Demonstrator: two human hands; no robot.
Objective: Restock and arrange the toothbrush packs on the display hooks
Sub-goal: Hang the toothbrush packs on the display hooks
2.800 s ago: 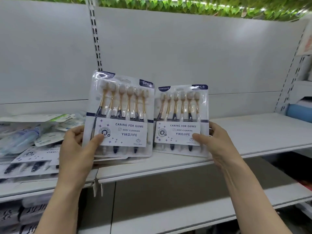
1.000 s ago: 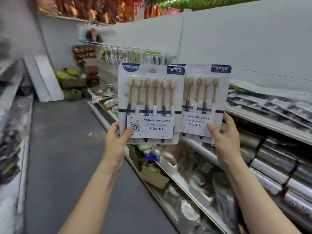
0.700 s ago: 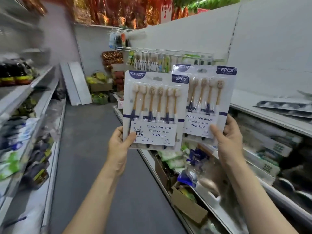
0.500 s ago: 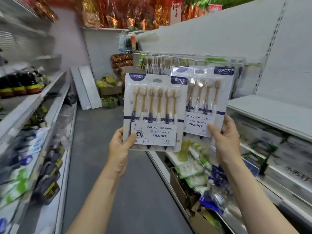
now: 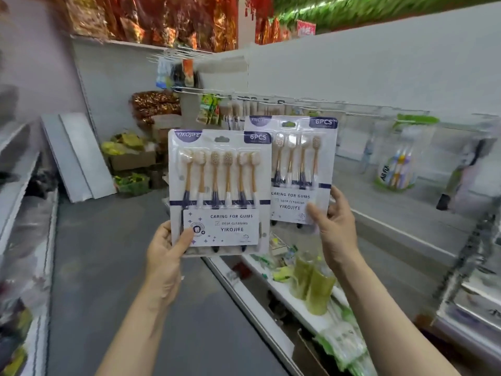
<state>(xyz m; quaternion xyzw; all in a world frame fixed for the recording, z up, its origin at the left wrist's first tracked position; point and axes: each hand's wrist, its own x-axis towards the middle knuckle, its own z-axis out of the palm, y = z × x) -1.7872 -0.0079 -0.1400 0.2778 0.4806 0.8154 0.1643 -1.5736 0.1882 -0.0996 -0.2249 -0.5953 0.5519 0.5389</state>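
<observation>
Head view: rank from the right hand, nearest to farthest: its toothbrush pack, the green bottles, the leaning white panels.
From the right hand:
1. Right toothbrush pack, gripped in its fingers.
2. Green bottles, on the low shelf just below the hand.
3. White panels, leaning far left across the aisle.

packs: left pack (image 5: pixel 219 191) and right pack (image 5: pixel 301 169) carried off the shelf | now held up before the display hooks (image 5: pixel 271 100) | right pack tucked behind left

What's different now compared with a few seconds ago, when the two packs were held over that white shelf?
The person has turned from the shelf and carried both packs along the aisle toward the display hooks. Unchanged: the left hand grips the front pack, the right hand the rear pack.
</observation>
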